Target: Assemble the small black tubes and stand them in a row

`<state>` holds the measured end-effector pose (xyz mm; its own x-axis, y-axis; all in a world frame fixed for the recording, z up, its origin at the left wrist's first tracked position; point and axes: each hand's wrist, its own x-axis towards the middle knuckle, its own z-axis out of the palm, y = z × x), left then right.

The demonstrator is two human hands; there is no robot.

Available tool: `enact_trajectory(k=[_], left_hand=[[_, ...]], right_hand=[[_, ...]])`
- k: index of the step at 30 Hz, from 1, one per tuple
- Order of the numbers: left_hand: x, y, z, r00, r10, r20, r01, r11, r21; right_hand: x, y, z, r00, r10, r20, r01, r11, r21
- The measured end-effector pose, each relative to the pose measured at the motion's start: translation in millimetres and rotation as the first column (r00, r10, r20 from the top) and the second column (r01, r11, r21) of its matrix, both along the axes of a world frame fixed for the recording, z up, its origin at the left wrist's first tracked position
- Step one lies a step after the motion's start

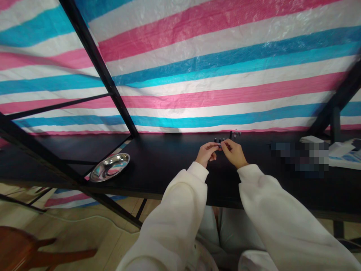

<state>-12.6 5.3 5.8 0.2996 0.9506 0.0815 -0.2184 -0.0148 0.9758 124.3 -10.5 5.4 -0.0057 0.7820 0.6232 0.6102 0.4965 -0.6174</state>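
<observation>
My left hand [207, 153] and my right hand [234, 153] meet above the black tabletop, thumbs and fingertips pinched together. Between the fingertips shows a tiny dark piece [220, 146], too small to name and partly covered by the fingers. Both hands appear closed on it. Just behind them stand several small black pieces [215, 140] in a short row. A taller black piece [231, 134] rises behind my right hand, with small greyish bits [237, 133] beside it.
A shiny metal dish [110, 168] lies at the left on the black table [158, 165]. Black frame bars [98, 67] cross the left side. White items [345, 154] lie at far right, next to a blurred-out patch. A striped sheet [214, 75] hangs behind; a wooden stool [19, 246] stands lower left.
</observation>
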Motion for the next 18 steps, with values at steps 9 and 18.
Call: enact_trajectory(k=[9,18], left_hand=[[-0.5,0.4,0.5,0.999,0.001,0.037,-0.001,1.000,-0.019],[-1.1,0.3,1.3,0.997,0.022,0.071,-0.021,1.000,-0.024]], right_hand=[[-0.1,-1.9,3.1,1.000,-0.009,-0.019,0.009,1.000,0.025],[0.5,-0.2,0.5,1.000,0.011,0.008,-0.011,1.000,-0.001]])
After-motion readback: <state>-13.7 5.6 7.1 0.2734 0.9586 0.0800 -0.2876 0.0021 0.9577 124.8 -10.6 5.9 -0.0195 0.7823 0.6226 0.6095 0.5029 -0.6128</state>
